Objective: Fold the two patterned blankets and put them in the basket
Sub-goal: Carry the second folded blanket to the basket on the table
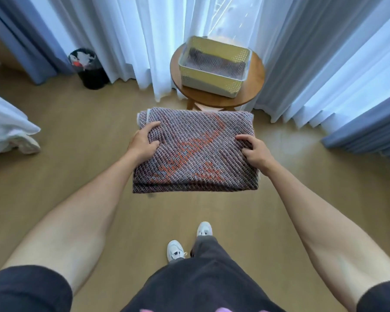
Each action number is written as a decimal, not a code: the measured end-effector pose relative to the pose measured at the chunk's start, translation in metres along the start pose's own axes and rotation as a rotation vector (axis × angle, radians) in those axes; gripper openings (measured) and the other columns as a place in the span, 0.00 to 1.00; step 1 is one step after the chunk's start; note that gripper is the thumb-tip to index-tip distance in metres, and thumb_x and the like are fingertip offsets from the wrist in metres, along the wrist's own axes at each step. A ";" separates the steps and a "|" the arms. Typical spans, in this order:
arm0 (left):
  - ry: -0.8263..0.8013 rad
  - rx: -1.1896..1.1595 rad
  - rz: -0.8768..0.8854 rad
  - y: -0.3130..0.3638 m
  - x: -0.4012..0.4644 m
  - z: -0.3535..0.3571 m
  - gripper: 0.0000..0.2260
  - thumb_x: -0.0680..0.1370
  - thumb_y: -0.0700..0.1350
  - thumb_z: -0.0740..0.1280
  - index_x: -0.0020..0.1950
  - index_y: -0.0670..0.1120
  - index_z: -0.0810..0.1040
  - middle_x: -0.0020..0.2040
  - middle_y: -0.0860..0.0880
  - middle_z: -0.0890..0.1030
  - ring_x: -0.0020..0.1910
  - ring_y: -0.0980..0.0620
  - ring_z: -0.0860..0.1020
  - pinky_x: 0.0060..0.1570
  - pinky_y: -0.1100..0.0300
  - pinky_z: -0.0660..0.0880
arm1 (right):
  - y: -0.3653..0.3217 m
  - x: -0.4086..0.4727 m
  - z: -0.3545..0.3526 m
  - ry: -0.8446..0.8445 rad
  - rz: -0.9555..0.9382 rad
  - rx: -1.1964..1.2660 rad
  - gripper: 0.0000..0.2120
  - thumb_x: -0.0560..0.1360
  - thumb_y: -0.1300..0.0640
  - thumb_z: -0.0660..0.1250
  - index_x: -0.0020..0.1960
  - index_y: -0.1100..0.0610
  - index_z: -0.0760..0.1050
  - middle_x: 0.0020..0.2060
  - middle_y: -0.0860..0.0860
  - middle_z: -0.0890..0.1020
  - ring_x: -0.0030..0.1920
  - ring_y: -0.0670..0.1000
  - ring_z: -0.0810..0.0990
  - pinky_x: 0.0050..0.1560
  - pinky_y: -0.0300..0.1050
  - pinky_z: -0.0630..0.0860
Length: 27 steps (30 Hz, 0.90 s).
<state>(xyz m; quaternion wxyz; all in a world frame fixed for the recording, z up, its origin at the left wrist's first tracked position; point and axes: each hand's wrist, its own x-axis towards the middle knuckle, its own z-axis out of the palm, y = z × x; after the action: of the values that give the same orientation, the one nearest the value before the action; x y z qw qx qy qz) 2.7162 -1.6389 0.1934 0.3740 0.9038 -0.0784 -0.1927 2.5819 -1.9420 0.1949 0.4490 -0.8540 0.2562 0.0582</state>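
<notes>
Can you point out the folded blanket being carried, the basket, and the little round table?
folded blanket (196, 152): head view, middle of its top face.
basket (208, 84): head view, front wall.
round table (253, 86): head view, bare right part of its top.

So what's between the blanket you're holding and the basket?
In the head view, only the near edge of the round wooden stool under the basket lies beyond the folded blanket.
</notes>
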 end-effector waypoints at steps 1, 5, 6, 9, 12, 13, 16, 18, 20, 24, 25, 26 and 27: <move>-0.007 0.010 0.014 0.007 0.015 0.001 0.26 0.76 0.39 0.65 0.68 0.62 0.68 0.67 0.44 0.73 0.61 0.42 0.74 0.64 0.45 0.71 | -0.001 0.010 -0.004 0.012 0.015 0.001 0.23 0.72 0.68 0.58 0.59 0.47 0.76 0.61 0.52 0.76 0.59 0.53 0.74 0.63 0.50 0.70; -0.026 0.034 0.059 0.035 0.080 0.004 0.25 0.76 0.39 0.66 0.68 0.61 0.69 0.66 0.44 0.74 0.63 0.42 0.73 0.67 0.48 0.69 | -0.002 0.061 -0.023 0.059 0.050 0.022 0.23 0.72 0.69 0.59 0.59 0.47 0.76 0.62 0.52 0.76 0.61 0.53 0.73 0.64 0.48 0.68; -0.030 0.038 0.073 0.043 0.099 0.005 0.25 0.76 0.39 0.66 0.68 0.61 0.69 0.67 0.44 0.74 0.63 0.42 0.73 0.67 0.48 0.69 | -0.002 0.077 -0.028 0.067 0.057 0.034 0.23 0.72 0.69 0.59 0.58 0.47 0.76 0.62 0.52 0.76 0.61 0.53 0.73 0.64 0.48 0.68; -0.034 0.056 0.108 0.069 0.155 0.009 0.25 0.76 0.39 0.66 0.69 0.59 0.70 0.67 0.43 0.73 0.64 0.42 0.72 0.68 0.50 0.68 | -0.005 0.131 -0.046 0.088 0.062 0.068 0.24 0.71 0.69 0.58 0.56 0.44 0.76 0.60 0.51 0.76 0.59 0.53 0.74 0.63 0.49 0.70; -0.027 0.068 0.118 0.096 0.210 0.009 0.25 0.76 0.39 0.66 0.69 0.58 0.70 0.68 0.44 0.73 0.65 0.43 0.72 0.68 0.54 0.67 | -0.013 0.189 -0.066 0.099 0.067 0.086 0.24 0.70 0.69 0.59 0.55 0.43 0.76 0.57 0.50 0.77 0.58 0.52 0.75 0.61 0.48 0.71; -0.032 0.072 0.121 0.106 0.226 0.008 0.25 0.76 0.39 0.66 0.69 0.58 0.70 0.69 0.45 0.73 0.65 0.43 0.72 0.68 0.54 0.66 | -0.018 0.205 -0.072 0.097 0.077 0.090 0.24 0.71 0.69 0.59 0.55 0.43 0.76 0.57 0.49 0.76 0.58 0.52 0.74 0.61 0.47 0.71; -0.028 0.083 0.147 0.135 0.275 0.001 0.24 0.76 0.38 0.66 0.69 0.58 0.70 0.69 0.45 0.72 0.66 0.44 0.71 0.68 0.54 0.65 | -0.033 0.252 -0.091 0.105 0.074 0.092 0.24 0.71 0.69 0.58 0.55 0.43 0.76 0.57 0.49 0.76 0.58 0.52 0.74 0.62 0.48 0.70; -0.019 0.099 0.162 0.154 0.304 -0.004 0.24 0.77 0.38 0.65 0.70 0.57 0.69 0.69 0.46 0.72 0.66 0.43 0.71 0.68 0.54 0.65 | -0.043 0.281 -0.104 0.116 0.081 0.098 0.24 0.71 0.68 0.59 0.55 0.42 0.76 0.58 0.49 0.77 0.57 0.52 0.75 0.61 0.49 0.72; -0.016 0.110 0.174 0.171 0.334 -0.009 0.24 0.77 0.39 0.65 0.70 0.57 0.69 0.69 0.45 0.72 0.66 0.43 0.71 0.68 0.54 0.65 | -0.053 0.308 -0.118 0.124 0.074 0.099 0.24 0.71 0.68 0.59 0.56 0.43 0.76 0.59 0.50 0.77 0.58 0.52 0.75 0.63 0.50 0.71; -0.041 0.124 0.212 0.199 0.401 -0.009 0.24 0.76 0.40 0.65 0.71 0.56 0.68 0.70 0.45 0.71 0.66 0.42 0.70 0.68 0.54 0.64 | -0.063 0.362 -0.142 0.174 0.077 0.099 0.25 0.70 0.69 0.59 0.57 0.44 0.76 0.59 0.49 0.77 0.61 0.52 0.74 0.67 0.50 0.68; -0.048 0.128 0.218 0.206 0.418 -0.008 0.24 0.76 0.40 0.65 0.71 0.56 0.69 0.70 0.44 0.70 0.67 0.42 0.70 0.68 0.54 0.64 | -0.066 0.376 -0.147 0.187 0.090 0.097 0.25 0.70 0.69 0.59 0.57 0.44 0.76 0.60 0.49 0.77 0.62 0.51 0.74 0.67 0.50 0.68; -0.054 0.133 0.226 0.212 0.436 -0.007 0.24 0.76 0.40 0.65 0.71 0.56 0.69 0.70 0.43 0.69 0.67 0.42 0.69 0.69 0.54 0.63 | -0.069 0.391 -0.153 0.200 0.100 0.096 0.25 0.69 0.68 0.59 0.56 0.42 0.76 0.61 0.49 0.77 0.62 0.51 0.74 0.68 0.50 0.67; -0.061 0.145 0.241 0.218 0.455 -0.005 0.24 0.76 0.41 0.66 0.70 0.56 0.69 0.70 0.43 0.69 0.67 0.41 0.69 0.69 0.53 0.64 | -0.073 0.405 -0.158 0.213 0.106 0.097 0.25 0.69 0.68 0.59 0.56 0.41 0.76 0.62 0.49 0.77 0.62 0.51 0.74 0.68 0.51 0.67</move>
<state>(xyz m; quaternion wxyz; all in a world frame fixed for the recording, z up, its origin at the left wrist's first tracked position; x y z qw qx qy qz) 3.1349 -1.9197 0.2188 0.3258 0.9061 -0.2116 -0.1677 2.9456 -2.1901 0.2084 0.4562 -0.8179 0.3499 -0.0217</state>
